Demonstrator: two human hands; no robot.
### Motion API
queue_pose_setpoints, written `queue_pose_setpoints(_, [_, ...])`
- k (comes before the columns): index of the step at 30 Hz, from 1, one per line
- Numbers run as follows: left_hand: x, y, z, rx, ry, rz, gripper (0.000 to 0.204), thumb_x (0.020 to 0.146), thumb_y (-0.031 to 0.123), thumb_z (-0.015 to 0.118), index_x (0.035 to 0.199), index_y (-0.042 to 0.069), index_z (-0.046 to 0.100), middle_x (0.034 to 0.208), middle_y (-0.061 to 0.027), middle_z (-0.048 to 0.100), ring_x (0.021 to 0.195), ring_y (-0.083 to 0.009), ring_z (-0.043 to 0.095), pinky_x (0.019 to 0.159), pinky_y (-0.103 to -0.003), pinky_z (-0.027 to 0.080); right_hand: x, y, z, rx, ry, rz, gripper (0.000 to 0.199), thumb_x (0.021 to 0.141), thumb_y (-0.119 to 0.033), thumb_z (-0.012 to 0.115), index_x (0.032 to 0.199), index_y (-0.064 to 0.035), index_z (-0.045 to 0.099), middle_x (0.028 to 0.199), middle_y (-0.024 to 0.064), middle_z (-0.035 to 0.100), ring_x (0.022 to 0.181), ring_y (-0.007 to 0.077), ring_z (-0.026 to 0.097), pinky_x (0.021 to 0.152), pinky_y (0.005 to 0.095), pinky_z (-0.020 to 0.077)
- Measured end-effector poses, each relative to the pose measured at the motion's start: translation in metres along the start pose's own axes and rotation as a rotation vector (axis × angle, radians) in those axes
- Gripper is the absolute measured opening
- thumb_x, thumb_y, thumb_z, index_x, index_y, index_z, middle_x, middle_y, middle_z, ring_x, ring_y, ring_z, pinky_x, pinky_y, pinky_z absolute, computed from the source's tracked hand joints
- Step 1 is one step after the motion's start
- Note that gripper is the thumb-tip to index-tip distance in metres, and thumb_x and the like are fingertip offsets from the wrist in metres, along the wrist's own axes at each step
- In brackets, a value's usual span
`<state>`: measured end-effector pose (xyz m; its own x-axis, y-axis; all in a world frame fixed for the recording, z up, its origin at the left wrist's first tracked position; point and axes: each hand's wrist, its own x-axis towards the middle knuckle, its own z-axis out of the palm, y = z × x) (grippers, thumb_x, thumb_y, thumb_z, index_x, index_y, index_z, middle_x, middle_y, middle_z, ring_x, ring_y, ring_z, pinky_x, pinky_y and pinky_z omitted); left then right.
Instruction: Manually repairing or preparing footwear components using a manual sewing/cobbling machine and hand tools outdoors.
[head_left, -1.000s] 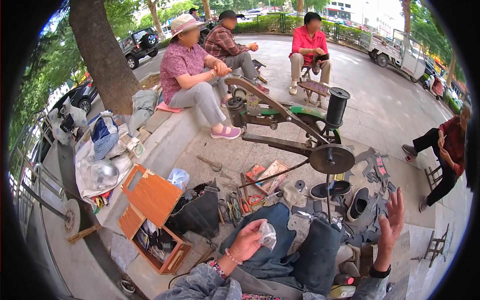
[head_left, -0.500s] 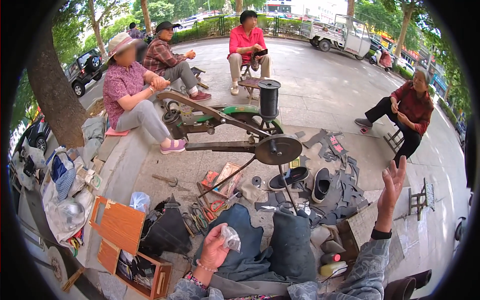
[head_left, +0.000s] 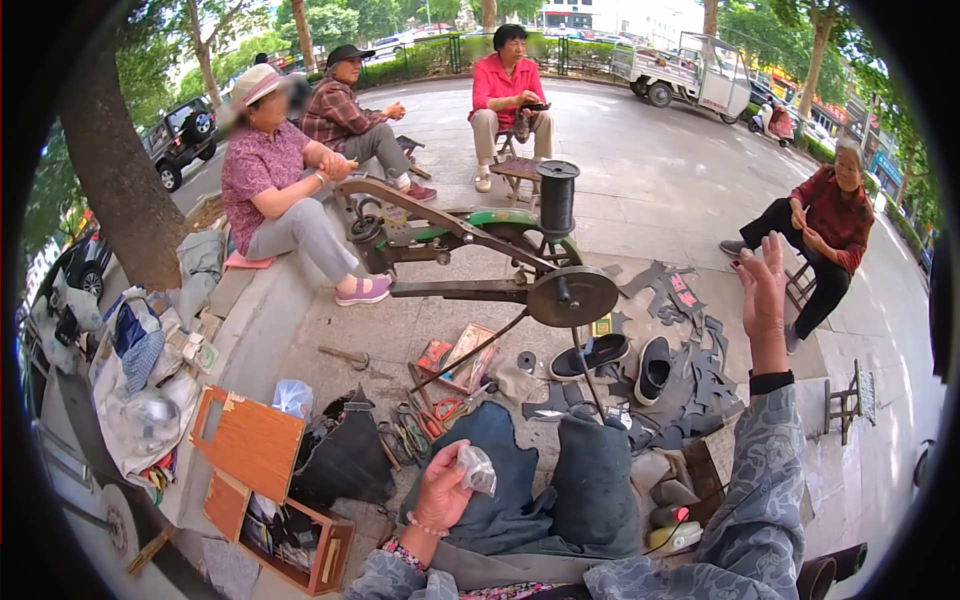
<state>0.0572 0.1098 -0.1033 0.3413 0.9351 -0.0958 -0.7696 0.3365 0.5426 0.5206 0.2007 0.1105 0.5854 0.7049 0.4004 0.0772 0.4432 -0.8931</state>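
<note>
A: Clear crinkled plastic, a small bag point(head_left: 477, 468), sits at lower centre of the frame. We log our left hand point(head_left: 443, 490) closed around it, thumb and fingers pinching the bag against the palm, over the dark blue-grey apron point(head_left: 560, 490) on our lap.

B: Agreed. Right hand point(head_left: 763, 290) noted at centre right, raised high, palm open, fingers spread wide and holding nothing. A black wristband point(head_left: 770, 381) sits below it, above the grey patterned sleeve point(head_left: 755, 480).

A: Ahead of the lap, at frame centre, we record the old green-and-black cast-iron cobbler's stitching machine point(head_left: 480, 240), with a round grey flywheel point(head_left: 572, 296) on its right side and a tall black thread spool point(head_left: 557, 197) standing upright on top.

B: Ground entries: a pair of black slip-on shoes point(head_left: 625, 360) just right of the machine's stand; dark cut rubber sole pieces point(head_left: 700, 340) spread beyond them. Red-handled pliers and scissors point(head_left: 435, 415) lie near the apron's upper left edge.

A: Lower left of the frame: an open orange-brown wooden toolbox point(head_left: 262, 475), lid up, contents too cluttered to tell. A black bag point(head_left: 345, 460) stands just beside it.

B: Upper frame: four seated people. One in a pink patterned shirt point(head_left: 265, 175) at upper left, one in a red top point(head_left: 510, 85) at top centre.
</note>
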Motion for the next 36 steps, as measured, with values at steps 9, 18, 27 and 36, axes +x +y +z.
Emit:
queue_pose_setpoints(9, [-0.004, 0.0, -0.006, -0.002, -0.013, -0.01, 0.041, 0.088, 0.005, 0.058, 0.127, 0.0, 0.046, 0.115, -0.0106, 0.058, 0.107, -0.0211, 0.057, 0.094, -0.037, 0.046, -0.004, -0.018, 0.149, 0.108, -0.37, 0.07, 0.081, 0.078, -0.019, 0.06, 0.146, -0.003, 0.018, 0.15, 0.0193, 0.018, 0.136, 0.0309, 0.027, 0.111, 0.0425, 0.0184])
queue_pose_setpoints(18, [-0.004, 0.003, -0.008, -0.012, 0.004, 0.007, 0.041, 0.088, 0.004, 0.058, 0.127, 0.001, 0.047, 0.115, -0.01, 0.058, 0.107, -0.021, 0.057, 0.093, -0.037, 0.045, -0.063, -0.08, 0.224, 0.229, -1.204, 0.08, 0.083, 0.071, -0.016, 0.067, 0.143, -0.0034, 0.027, 0.142, 0.0165, 0.037, 0.129, 0.031, 0.039, 0.105, 0.04, 0.0317])
queue_pose_setpoints(27, [0.004, -0.006, -0.006, -0.016, -0.018, -0.031, 0.045, 0.085, 0.006, 0.061, 0.127, 0.0, 0.047, 0.112, -0.0101, 0.059, 0.105, -0.0224, 0.057, 0.093, -0.039, 0.045, 0.01, -0.077, 0.076, -0.072, -0.559, -0.113, 0.084, 0.072, -0.025, 0.065, 0.145, -0.0077, 0.026, 0.148, 0.016, 0.027, 0.131, 0.0338, 0.035, 0.108, 0.0433, 0.0267])
queue_pose_setpoints(36, [0.0, 0.003, 0.003, 0.098, 0.073, 0.039, 0.048, 0.081, 0.007, 0.06, 0.126, -0.001, 0.046, 0.107, -0.009, 0.06, 0.095, -0.021, 0.061, 0.086, -0.038, 0.051, 0.041, -0.043, -0.056, -0.284, 0.035, 0.027, 0.092, 0.068, -0.015, 0.072, 0.144, -0.0011, 0.023, 0.149, 0.0182, 0.025, 0.13, 0.0298, 0.037, 0.104, 0.0405, 0.0312])
